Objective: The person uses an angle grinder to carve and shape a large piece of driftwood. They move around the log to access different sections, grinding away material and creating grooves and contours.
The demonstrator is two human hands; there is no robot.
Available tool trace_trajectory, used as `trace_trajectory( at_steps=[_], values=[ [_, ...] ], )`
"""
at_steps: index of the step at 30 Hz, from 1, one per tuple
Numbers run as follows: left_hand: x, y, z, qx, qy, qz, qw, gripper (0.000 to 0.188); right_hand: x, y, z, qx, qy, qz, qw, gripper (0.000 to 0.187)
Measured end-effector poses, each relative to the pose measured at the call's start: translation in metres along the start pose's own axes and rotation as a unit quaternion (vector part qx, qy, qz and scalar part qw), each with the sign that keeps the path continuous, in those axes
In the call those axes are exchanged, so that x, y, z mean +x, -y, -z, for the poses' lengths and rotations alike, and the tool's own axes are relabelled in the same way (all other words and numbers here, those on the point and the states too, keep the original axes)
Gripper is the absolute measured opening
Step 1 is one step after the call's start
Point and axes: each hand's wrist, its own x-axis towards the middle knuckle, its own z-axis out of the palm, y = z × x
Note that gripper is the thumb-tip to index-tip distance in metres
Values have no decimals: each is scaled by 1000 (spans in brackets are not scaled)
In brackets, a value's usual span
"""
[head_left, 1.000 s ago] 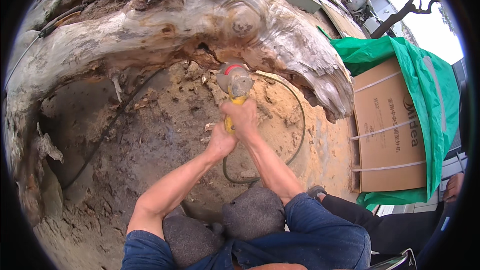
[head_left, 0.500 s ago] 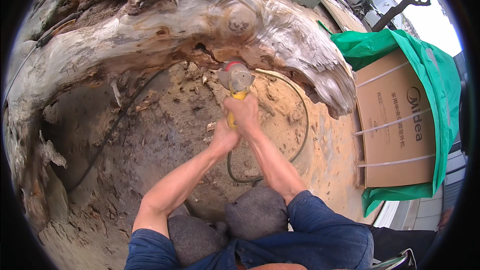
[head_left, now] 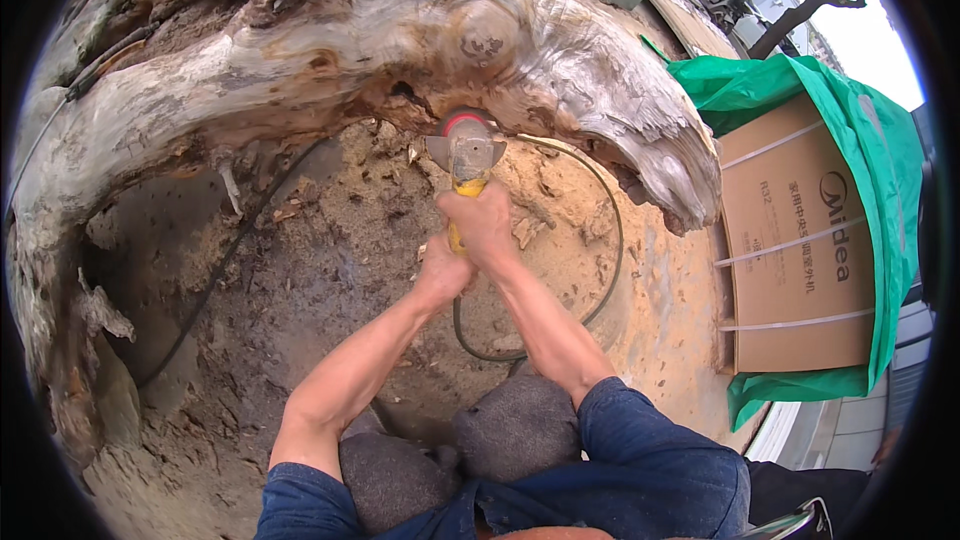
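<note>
Both my hands are wrapped round a yellow angle grinder (head_left: 468,152) with a grey metal head and guard. My right hand (head_left: 482,224) grips its body just behind the head. Farther back, my left hand (head_left: 440,268) closes round the rear end. A round disc (head_left: 464,120) with a red ring sits at the grinder's far end, against or very near the underside of a large weathered log (head_left: 300,90). Whether the disc touches the wood I cannot tell. The log arches across the far side, smooth and pale in places, with a dark hollow just left of the disc.
A dark cord (head_left: 612,270) loops over the ground right of my hands, and another dark line (head_left: 215,270) runs at the left. Sawdust and wood chips (head_left: 560,180) cover the ground. At right stands a strapped cardboard box (head_left: 790,300) under a green cover (head_left: 895,210).
The grinder's head has shifted slightly left and away from me along the log's underside, and both hands have moved with it. My grip on it is unchanged.
</note>
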Motion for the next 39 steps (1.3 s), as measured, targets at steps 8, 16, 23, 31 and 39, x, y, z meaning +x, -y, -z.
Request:
trace_trajectory(
  at_steps=[8,16,23,31,39],
  values=[
    [-1,-4,-4,-9,1,1,1000,13,3,3,4,13,17,-37,999,11],
    [-9,1,-9,-31,-1,13,999,17,6,-18,13,14,31,-83,996,25],
    [-6,-5,-14,-11,-21,-4,1000,9,8,-7,13,32,50,-37,998,25],
    [-1,-4,-16,-31,-8,8,999,14,8,-5,12,26,14,-27,999,11],
    [4,7,-7,-11,22,5,1000,9,1,-8,14,43,-11,-26,999,11]
  ],
)
